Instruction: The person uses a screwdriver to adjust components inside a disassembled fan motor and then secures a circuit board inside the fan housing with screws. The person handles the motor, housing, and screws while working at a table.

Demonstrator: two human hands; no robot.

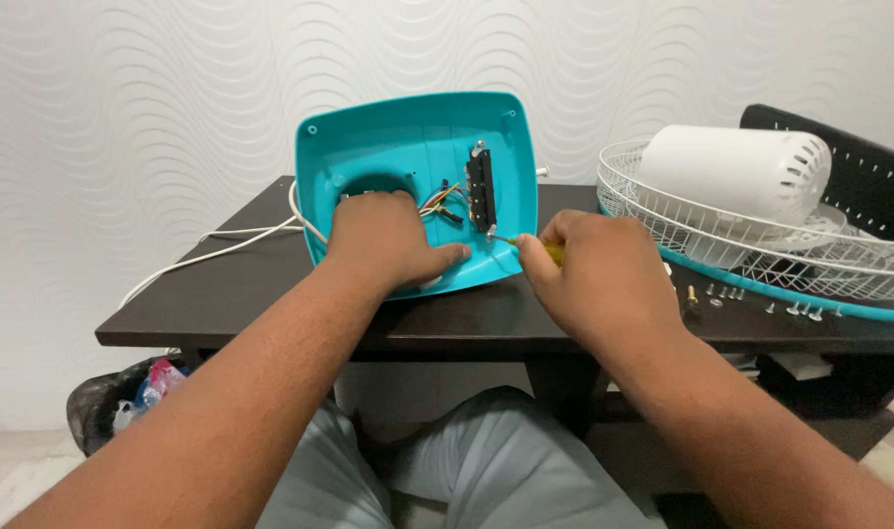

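White wavy-relief wall (153,88) across top. Dark brown worktop (231,294) mid-frame. Black perforated chair back (858,167) upper right. Black bin (109,402) with bags lower left. Pale floor (16,470) bottom corners. Even light.

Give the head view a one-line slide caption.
Left hand steadies a teal fan base while right hand works a screwdriver inside it.

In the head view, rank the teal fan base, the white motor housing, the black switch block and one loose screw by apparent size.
1. Teal fan base
2. White motor housing, though it sits farther right, so nearness may skew this
3. Black switch block
4. Loose screw
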